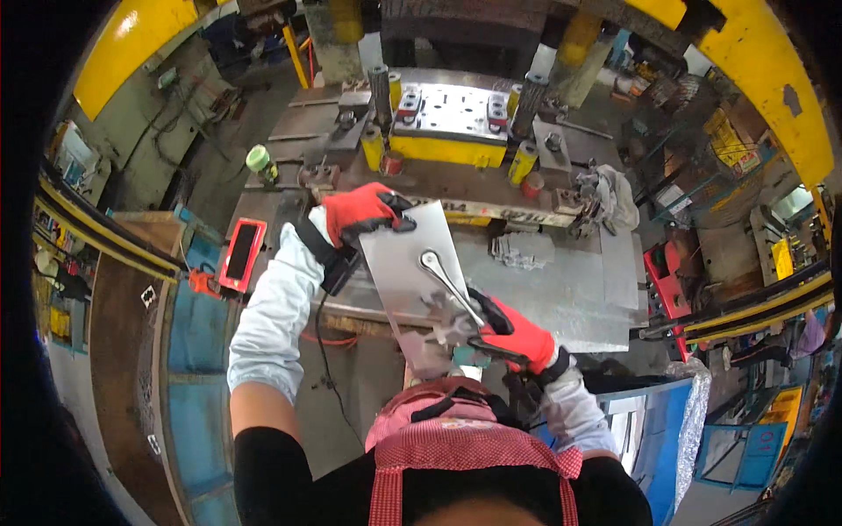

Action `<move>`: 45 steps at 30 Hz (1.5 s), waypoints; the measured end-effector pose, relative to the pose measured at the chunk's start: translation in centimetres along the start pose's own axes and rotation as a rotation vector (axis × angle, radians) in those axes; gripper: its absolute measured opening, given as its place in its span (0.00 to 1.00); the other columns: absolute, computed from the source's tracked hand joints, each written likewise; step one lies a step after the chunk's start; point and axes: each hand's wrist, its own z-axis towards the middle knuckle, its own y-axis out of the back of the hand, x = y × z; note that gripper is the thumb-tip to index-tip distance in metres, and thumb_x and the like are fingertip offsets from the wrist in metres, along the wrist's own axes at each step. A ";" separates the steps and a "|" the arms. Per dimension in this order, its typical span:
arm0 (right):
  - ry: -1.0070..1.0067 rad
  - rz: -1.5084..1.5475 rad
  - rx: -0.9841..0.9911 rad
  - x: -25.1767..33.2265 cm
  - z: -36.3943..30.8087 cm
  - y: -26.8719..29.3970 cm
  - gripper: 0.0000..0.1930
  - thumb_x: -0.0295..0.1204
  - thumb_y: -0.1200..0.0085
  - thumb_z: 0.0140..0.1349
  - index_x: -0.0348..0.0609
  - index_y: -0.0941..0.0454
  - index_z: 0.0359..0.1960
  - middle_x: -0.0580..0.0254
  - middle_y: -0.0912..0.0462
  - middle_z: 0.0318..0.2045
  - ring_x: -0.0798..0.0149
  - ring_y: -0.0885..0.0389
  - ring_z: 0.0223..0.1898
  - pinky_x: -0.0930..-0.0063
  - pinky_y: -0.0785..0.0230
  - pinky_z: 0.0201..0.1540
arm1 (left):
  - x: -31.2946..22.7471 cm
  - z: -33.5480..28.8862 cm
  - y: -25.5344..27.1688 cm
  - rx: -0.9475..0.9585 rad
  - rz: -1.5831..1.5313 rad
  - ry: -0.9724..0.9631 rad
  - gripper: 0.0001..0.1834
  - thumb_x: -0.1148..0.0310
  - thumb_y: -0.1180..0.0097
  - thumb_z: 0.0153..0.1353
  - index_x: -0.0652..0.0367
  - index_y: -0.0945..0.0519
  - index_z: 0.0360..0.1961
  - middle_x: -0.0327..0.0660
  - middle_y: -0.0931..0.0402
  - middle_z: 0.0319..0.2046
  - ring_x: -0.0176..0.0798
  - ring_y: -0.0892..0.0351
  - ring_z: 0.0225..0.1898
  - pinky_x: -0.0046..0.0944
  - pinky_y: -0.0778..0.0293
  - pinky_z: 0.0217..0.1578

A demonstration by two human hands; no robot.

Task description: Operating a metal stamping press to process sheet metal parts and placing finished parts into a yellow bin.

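Observation:
My left hand (367, 213), in a red glove with black fingers, grips the upper left corner of a flat grey metal sheet (399, 263). The sheet is held tilted above the near edge of the press bed. In my right hand (517, 335), gloved the same way, is a wrench (445, 276); its ring end lies over the sheet and its shaft runs down into my fingers. Jagged metal shapes (447, 320) show at the sheet's lower right, near that hand. Whether the right fingers also touch the sheet, I cannot tell.
Ahead stands a die block (447, 118) with yellow sides and upright posts. Small metal pieces (522, 250) lie on the bed (570, 298). To the left are a red-cased phone (241, 254) and a green-capped bottle (260, 162); at right, a crumpled rag (614, 200) and a blue bin (662, 438).

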 end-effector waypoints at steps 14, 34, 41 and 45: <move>0.430 -0.084 -0.222 5.1 16.7 13.2 0.07 0.34 0.50 0.59 0.46 0.26 0.35 0.78 0.30 0.19 0.83 0.40 0.14 0.86 0.50 0.16 | -2.7 6.0 -10.5 -0.484 -2.044 0.534 0.30 0.50 0.64 0.64 0.64 0.39 0.57 0.51 0.30 0.50 0.46 0.25 0.46 0.43 0.28 0.48; 0.173 0.104 -1.176 -12.6 -0.2 8.7 0.17 0.33 0.53 0.59 0.45 0.32 0.50 0.63 0.26 0.18 0.72 0.36 0.09 0.77 0.44 0.11 | 1.2 11.1 -12.6 -1.265 -1.934 0.781 0.22 0.59 0.67 0.65 0.71 0.29 0.40 0.58 0.25 0.36 0.57 0.23 0.39 0.50 0.26 0.44; 0.241 0.745 -1.037 -19.2 -4.3 9.0 0.20 0.34 0.49 0.57 0.53 0.36 0.52 0.58 0.25 0.21 0.63 0.31 0.12 0.69 0.36 0.13 | 1.5 10.7 -12.5 -1.275 -1.932 0.789 0.22 0.58 0.64 0.65 0.71 0.30 0.41 0.58 0.25 0.36 0.58 0.24 0.40 0.50 0.26 0.45; 0.208 0.650 -1.120 -20.5 -4.3 9.7 0.21 0.33 0.49 0.57 0.53 0.36 0.52 0.55 0.24 0.22 0.63 0.30 0.13 0.68 0.35 0.13 | 1.9 10.5 -13.1 -1.238 -1.945 0.692 0.22 0.59 0.66 0.65 0.72 0.30 0.41 0.59 0.26 0.38 0.58 0.24 0.41 0.50 0.27 0.46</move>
